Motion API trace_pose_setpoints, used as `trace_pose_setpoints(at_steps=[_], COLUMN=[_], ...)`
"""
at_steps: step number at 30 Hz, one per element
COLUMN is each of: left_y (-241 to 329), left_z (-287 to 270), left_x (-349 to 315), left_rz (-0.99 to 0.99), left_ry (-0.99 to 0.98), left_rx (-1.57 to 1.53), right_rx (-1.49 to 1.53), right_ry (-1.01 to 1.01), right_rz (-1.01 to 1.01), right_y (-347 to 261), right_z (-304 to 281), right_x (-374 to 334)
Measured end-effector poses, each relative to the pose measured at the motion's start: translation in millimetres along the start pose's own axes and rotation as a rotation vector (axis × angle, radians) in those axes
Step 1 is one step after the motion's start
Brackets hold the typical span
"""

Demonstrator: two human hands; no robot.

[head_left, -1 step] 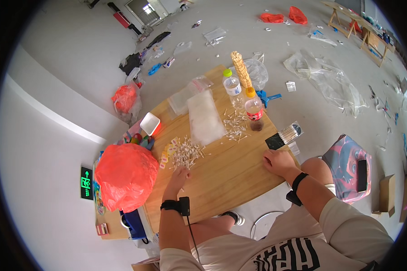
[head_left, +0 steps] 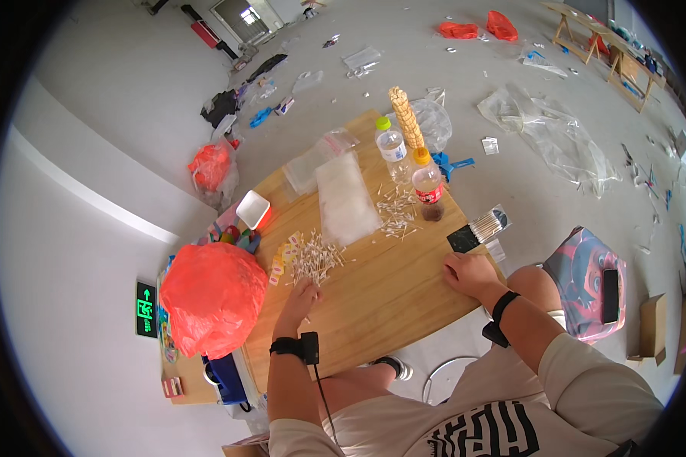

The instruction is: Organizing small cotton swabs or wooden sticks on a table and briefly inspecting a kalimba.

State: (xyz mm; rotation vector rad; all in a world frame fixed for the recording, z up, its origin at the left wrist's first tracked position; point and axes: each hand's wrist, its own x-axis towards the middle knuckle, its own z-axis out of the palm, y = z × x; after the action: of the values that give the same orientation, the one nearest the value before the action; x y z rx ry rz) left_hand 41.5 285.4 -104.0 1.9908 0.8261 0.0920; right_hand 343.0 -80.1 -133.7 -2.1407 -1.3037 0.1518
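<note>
My left hand [head_left: 305,298], fingers curled together, is at the near edge of a loose pile of cotton swabs [head_left: 316,259] on the wooden table [head_left: 389,278]. What its fingers hold is hidden; a small white tip shows just below the hand. Near the table's right edge rests my right hand [head_left: 469,274], closed in a loose fist with nothing seen in it. A pack of swabs with a black end [head_left: 480,230] lies just beyond it. Small yellow paper pieces [head_left: 280,263] border the pile's left side. A second group of swabs [head_left: 396,213] lies farther right.
Clear plastic bags [head_left: 348,199] lie flat mid-table. Two bottles, one green-capped [head_left: 392,152] and one orange-capped [head_left: 428,190], stand at the far right beside a woven stick-like roll [head_left: 407,118]. A white-and-red box [head_left: 253,209] and a bulky red bag [head_left: 215,297] are at the left.
</note>
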Motion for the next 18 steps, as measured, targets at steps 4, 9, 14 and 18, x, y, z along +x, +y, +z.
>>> trace_pose_setpoints(at_steps=[4, 9, 14, 18], left_y=[40.7, 24.7, 68.7, 56.0], left_z=[15.6, -16.6, 32.6, 29.6], left_x=[19.1, 22.5, 44.8, 45.7], left_rz=[-0.052, -0.127, 0.075, 0.010], left_ry=[-0.076, -0.028, 0.216, 0.263], left_rx=[-0.487, -0.618, 0.618, 0.735], right_rx=[-0.037, 0.006, -0.026, -0.019], right_ry=[-0.016, -0.021, -0.030, -0.061], right_rz=[0.041, 0.005, 0.055, 0.063], right_y=[17.4, -1.0, 15.6, 6.3], right_z=[-6.1, -1.0, -6.6, -4.2], right_x=[-7.9, 1.0, -6.4, -2.4])
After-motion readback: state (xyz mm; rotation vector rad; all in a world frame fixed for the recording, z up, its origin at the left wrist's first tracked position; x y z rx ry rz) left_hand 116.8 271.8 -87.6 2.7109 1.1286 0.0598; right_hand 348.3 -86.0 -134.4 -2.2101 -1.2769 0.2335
